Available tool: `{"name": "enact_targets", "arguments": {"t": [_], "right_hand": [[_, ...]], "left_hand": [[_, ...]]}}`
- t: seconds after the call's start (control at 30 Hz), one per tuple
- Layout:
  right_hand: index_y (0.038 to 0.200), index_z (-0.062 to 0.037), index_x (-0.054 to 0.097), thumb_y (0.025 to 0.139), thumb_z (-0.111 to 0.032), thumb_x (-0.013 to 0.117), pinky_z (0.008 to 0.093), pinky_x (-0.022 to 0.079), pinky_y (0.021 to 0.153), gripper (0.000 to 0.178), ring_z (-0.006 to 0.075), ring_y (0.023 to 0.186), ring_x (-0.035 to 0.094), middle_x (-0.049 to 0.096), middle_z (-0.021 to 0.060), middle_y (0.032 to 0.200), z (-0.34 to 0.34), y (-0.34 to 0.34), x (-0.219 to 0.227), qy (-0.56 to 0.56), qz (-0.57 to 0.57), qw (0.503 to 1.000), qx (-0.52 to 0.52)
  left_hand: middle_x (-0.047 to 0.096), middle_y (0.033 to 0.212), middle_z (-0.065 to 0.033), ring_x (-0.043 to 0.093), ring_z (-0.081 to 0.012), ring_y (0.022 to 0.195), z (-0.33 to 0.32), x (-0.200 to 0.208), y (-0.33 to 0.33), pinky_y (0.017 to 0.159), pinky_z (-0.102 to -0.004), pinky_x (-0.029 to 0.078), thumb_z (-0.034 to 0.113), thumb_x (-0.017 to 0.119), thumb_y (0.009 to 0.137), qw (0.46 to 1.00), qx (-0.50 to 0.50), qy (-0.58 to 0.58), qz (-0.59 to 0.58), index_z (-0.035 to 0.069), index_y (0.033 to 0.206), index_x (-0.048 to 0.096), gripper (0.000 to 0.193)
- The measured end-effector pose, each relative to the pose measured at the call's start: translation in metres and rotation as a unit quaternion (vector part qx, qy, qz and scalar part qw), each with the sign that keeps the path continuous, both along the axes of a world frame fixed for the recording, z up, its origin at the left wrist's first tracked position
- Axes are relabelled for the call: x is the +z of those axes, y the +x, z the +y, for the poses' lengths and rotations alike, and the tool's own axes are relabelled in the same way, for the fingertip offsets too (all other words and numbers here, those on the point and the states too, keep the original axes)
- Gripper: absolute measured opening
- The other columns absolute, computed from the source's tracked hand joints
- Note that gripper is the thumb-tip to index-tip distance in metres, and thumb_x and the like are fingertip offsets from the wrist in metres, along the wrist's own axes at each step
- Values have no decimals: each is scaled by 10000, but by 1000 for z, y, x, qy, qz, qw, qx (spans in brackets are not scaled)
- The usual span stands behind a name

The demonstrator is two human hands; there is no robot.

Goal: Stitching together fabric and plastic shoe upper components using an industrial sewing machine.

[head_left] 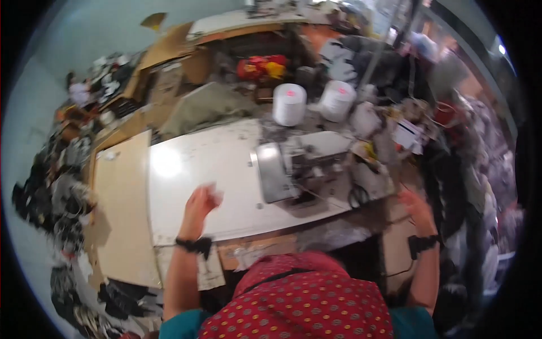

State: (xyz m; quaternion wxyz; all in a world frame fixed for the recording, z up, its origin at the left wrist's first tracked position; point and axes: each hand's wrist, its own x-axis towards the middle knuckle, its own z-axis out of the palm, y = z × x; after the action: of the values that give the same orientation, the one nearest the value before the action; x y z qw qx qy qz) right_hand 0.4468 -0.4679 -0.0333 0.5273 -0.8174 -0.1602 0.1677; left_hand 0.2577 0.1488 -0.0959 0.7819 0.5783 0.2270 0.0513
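Observation:
My left hand [201, 204] is raised over the white sewing table top [226, 164], left of the sewing machine [316, 155]. Its fingers look bent and are smeared by motion, so I cannot make out whether anything is in them. Off the table's right end is my right hand [416, 208], also blurred, with its fingers loosely stretched and no object visible in them. Nearest to it on the table lies a pair of dark-handled scissors [357, 196]. A shiny metal plate [275, 172] covers the table at the machine's left side. Dark bands circle both wrists.
Two white thread cones [289, 105] stand behind the machine. Greenish-grey cloth [209, 107] is heaped at the table's back edge. A pale wooden board [125, 209] adjoins the left end. Piled fabric [446, 186] crowds the right side, and a red-and-yellow bundle [261, 67] sits farther back.

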Motion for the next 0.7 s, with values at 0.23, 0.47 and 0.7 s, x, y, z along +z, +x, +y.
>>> {"name": "enact_targets", "arguments": {"t": [0.23, 0.47, 0.7], "right_hand": [[1117, -46, 676, 842, -450, 595, 451, 486, 923, 495, 377, 1051, 624, 666, 211, 1105, -13, -102, -208, -463, 241, 708, 475], [1184, -36, 631, 902, -393, 486, 476, 485, 904, 478, 378, 1072, 627, 653, 215, 1140, -47, -184, -404, -509, 273, 760, 297], [1183, -43, 628, 892, -372, 496, 470, 488, 897, 459, 381, 1049, 635, 656, 212, 1135, -39, -137, -455, -526, 233, 783, 237]], "left_hand": [[713, 920, -162, 695, -330, 864, -90, -149, -187, 734, -448, 551, 179, 543, 812, 568, -628, 429, 314, 82, 903, 723, 224], [693, 993, -192, 665, -334, 991, -161, -192, -222, 816, -469, 524, 215, 537, 842, 704, -363, 369, 487, 62, 949, 715, 258], [691, 972, -189, 666, -329, 969, -164, -184, -187, 802, -460, 525, 213, 530, 858, 774, -242, 401, 427, 55, 955, 708, 257]]}}
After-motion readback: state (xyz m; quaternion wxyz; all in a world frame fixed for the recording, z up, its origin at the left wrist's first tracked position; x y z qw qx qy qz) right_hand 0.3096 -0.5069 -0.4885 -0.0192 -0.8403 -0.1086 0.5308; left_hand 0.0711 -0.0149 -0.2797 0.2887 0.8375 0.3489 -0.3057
